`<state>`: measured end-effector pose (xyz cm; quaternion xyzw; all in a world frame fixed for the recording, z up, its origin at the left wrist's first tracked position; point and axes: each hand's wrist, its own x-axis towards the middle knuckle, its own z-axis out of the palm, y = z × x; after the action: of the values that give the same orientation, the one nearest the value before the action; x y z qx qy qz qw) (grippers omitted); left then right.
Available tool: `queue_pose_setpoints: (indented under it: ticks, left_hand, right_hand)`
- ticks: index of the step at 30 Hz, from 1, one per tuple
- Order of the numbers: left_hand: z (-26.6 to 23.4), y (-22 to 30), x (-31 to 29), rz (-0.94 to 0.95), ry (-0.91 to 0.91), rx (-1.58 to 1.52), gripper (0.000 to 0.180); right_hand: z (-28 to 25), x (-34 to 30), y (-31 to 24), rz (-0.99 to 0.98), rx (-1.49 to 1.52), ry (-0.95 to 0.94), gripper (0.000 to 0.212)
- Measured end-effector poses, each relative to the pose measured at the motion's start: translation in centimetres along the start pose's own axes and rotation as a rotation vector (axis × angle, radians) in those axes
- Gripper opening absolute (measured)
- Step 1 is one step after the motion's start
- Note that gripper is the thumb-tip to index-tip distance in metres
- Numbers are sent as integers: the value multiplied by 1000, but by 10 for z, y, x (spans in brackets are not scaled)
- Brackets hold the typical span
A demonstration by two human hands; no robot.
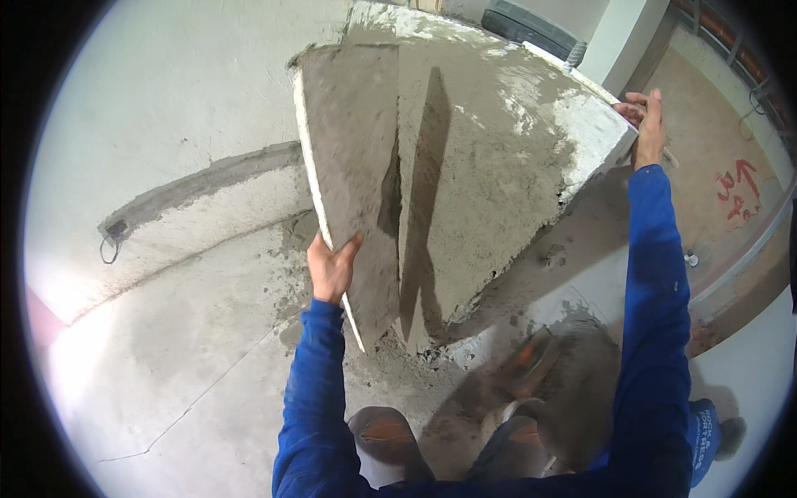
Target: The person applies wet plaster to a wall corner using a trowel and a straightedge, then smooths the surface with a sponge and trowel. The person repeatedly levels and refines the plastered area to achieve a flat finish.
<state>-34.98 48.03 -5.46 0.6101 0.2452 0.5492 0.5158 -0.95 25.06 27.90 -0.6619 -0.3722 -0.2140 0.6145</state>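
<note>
A tall, narrow panel point(353, 174) faced with grey mortar stands tilted, its white edge toward the left. My left hand point(332, 266) is closed on that edge near the lower end, thumb over the mortar face. Beside it is a wide white block point(498, 141), its top spread with rough wet mortar, and the panel throws a long shadow on it. At the block's far right corner my right hand point(647, 124) has its fingers curled, close to a thin pale strip point(573, 75) along the back edge. What those fingers grip is partly hidden.
A curved low ledge point(207, 183) with a mortar band runs along the wall at left, a wire loop point(110, 249) at its end. A dark trough-like thing point(531, 29) lies behind the block. Mortar crumbs point(432, 357) dot the floor before my knees. A blue cap point(704, 440) shows lower right.
</note>
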Motion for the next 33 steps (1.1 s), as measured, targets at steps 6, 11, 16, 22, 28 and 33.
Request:
queue_pose_setpoints:
  ticks: [6, 11, 16, 22, 28, 33]
  left_hand:
    - [31, 14, 89, 127, -84, 138, 29]
    - [44, 22, 100, 119, -122, 89, 26]
    - [45, 25, 46, 159, -132, 180, 29]
    - [49, 40, -36, 85, -145, 204, 29]
    - [45, 45, -97, 56, -119, 80, 30]
    - [32, 36, -46, 154, -90, 156, 34]
  right_hand:
    - [-2, 7, 9, -41, -45, -9, 72]
    - [2, 7, 14, -62, -93, 12, 69]
    - [9, -4, 7, -159, -201, 137, 69]
    - [3, -15, -11, -229, -311, 118, 70]
    - [5, -14, -9, -230, -366, 122, 70]
    - [8, -10, -6, -273, -415, 198, 71]
